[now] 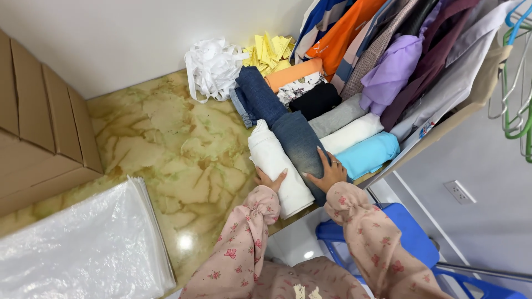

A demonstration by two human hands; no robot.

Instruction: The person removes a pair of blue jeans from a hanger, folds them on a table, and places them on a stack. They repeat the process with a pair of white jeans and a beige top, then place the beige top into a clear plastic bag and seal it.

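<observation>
My left hand (269,179) rests on the near end of a folded white garment (277,166) lying on the marble-patterned table (166,138). My right hand (327,170) lies flat, fingers spread, on the folded blue jeans (293,138) beside it. The jeans stretch away from me toward the wall. Both arms wear pink floral sleeves. To the right of the jeans sits a row of folded clothes: light blue (368,154), white (352,133), grey (338,115), black (316,101), patterned (300,87) and orange (293,73).
Hanging clothes (399,61) crowd the upper right, with empty hangers (515,83) at the far right. A stack of clear plastic bags (83,243) lies at lower left, cardboard boxes (39,122) at left. White strips (213,66) and yellow tags (271,51) sit by the wall. A blue stool (415,232) stands below.
</observation>
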